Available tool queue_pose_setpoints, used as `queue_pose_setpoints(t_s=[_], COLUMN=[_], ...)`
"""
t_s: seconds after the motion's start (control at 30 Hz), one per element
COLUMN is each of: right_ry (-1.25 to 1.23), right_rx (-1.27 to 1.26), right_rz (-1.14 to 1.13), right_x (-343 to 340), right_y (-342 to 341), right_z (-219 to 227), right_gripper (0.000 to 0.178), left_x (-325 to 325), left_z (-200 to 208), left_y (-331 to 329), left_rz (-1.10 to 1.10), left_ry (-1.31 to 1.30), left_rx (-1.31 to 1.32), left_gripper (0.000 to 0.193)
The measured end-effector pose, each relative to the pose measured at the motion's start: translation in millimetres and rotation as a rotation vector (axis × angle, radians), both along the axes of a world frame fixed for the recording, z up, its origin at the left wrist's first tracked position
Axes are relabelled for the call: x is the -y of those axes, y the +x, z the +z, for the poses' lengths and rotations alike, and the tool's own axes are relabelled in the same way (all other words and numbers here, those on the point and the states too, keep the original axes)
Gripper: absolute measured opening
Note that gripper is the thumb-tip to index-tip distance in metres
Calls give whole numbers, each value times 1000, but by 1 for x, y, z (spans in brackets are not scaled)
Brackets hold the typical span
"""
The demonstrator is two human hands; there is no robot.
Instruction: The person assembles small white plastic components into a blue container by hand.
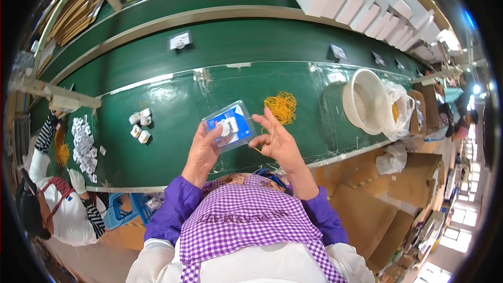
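My left hand (202,152) grips a clear plastic package (241,126) by its left side, thumb on top. Inside it show a blue card and a round white item. Just right of the package, my right hand (284,149) has a thin yellow rubber band (272,137) looped over its bent fingers. Beyond that hand, a loose heap of yellow rubber bands (281,106) lies on the green work table (173,152). Several small white, boxy pieces (139,132) sit in a cluster to the left of the package.
A white plastic basket (361,102) stands at right beside a plastic bag (399,110). More packages, one of them a clear package (180,41), lie on the green strip behind. White cartons (335,0) line the back right. At left, a co-worker (68,209) sits by a white pile (84,147).
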State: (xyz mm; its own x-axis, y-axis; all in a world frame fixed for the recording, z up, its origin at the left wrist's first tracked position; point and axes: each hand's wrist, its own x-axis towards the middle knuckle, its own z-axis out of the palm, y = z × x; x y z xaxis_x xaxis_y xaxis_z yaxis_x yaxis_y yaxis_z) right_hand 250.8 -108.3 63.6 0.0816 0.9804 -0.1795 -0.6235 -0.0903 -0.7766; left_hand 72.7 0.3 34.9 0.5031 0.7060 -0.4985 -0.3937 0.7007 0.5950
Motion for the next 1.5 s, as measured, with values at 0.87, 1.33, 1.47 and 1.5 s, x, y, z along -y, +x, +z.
queue_pose_setpoints(t_s=[0.87, 1.33, 1.47, 1.5], right_ry=[-10, -400, -308, -261], right_rx=[-252, 129, 64, 45], right_rz=[20, 163, -72, -186], right_x=[-39, -48, -54, -55], right_y=[-14, -2, -14, -19], right_z=[12, -13, -9, -14], right_gripper=[91, 13, 19, 24], left_x=[-40, -24, -14, -14], left_z=[53, 20, 5, 2], left_y=[-15, -9, -12, -12], left_rz=[-418, -634, -323, -221], left_ry=[630, 565, 14, -74], left_rx=[54, -157, -13, 32], left_gripper=[41, 43, 41, 38])
